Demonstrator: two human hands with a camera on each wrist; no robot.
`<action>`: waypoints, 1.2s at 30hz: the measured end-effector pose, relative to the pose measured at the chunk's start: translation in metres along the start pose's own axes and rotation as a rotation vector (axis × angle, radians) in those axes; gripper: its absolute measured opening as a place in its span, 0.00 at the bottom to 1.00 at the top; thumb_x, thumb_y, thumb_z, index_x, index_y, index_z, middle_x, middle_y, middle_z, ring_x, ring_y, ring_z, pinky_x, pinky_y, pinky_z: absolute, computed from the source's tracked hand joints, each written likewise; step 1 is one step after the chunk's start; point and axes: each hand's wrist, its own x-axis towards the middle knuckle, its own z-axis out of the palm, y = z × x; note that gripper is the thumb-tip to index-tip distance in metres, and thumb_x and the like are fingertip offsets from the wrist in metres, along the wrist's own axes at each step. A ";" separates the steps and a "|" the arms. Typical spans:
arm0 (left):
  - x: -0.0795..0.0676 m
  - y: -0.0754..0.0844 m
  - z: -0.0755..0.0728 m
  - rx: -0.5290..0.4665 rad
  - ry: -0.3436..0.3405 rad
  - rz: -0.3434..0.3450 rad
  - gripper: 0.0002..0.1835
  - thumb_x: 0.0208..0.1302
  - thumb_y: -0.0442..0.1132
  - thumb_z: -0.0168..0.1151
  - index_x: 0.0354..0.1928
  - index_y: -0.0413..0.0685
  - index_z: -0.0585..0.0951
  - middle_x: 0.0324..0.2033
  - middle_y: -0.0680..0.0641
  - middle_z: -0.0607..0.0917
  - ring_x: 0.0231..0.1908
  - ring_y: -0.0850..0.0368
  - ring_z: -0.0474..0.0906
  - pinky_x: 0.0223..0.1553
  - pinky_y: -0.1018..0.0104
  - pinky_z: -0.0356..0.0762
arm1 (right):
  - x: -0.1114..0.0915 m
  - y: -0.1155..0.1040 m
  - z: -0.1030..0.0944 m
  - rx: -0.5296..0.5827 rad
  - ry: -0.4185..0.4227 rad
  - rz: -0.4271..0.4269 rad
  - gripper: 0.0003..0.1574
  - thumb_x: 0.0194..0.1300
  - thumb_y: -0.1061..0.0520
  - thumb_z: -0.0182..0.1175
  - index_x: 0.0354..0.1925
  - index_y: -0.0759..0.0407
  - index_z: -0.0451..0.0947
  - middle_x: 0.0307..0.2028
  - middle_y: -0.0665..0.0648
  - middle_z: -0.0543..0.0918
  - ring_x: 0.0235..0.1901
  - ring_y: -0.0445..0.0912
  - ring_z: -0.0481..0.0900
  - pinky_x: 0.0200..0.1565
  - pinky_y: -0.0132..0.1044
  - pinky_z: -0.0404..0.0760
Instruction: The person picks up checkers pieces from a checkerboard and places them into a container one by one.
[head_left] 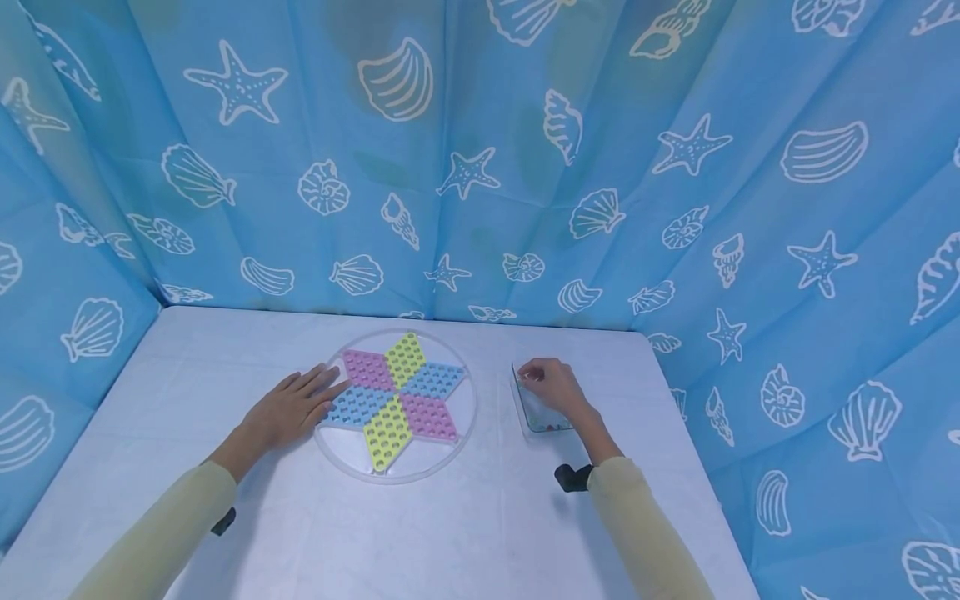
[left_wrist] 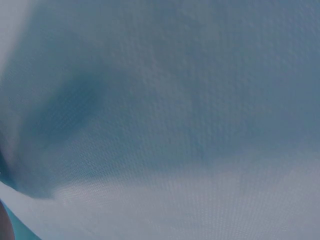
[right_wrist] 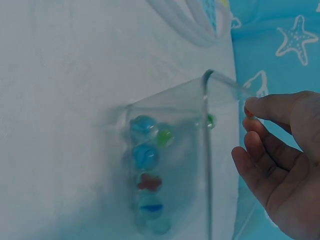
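A round clear board (head_left: 387, 433) with a six-pointed star of pink, yellow and blue holed sections lies on the white table. My left hand (head_left: 288, 410) rests at its left edge, fingers spread over the rim and a blue point. To the right stands a clear box (head_left: 551, 431). Inside it, in the right wrist view, lie several glass marbles, among them a blue one (right_wrist: 146, 156), a red one (right_wrist: 149, 182) and a green one (right_wrist: 165, 137). Over the box's rim, my right hand (right_wrist: 285, 150) pinches an orange marble (right_wrist: 249, 114) between thumb and index finger, mostly hidden by the fingertips.
Blue curtains (head_left: 465, 217) with white shell and starfish prints hang behind the table and along both sides. White cloth (head_left: 487, 533) covers the tabletop. A dark wrist device (head_left: 573, 477) sits by the right sleeve. Only cloth and shadow fill most of the left wrist view.
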 end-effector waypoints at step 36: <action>0.001 0.000 0.001 0.002 -0.018 -0.012 0.31 0.78 0.58 0.42 0.78 0.59 0.58 0.77 0.44 0.53 0.76 0.41 0.42 0.72 0.39 0.43 | 0.000 0.030 0.027 -0.032 -0.080 0.146 0.08 0.67 0.58 0.62 0.43 0.55 0.85 0.42 0.58 0.84 0.41 0.51 0.80 0.26 0.38 0.81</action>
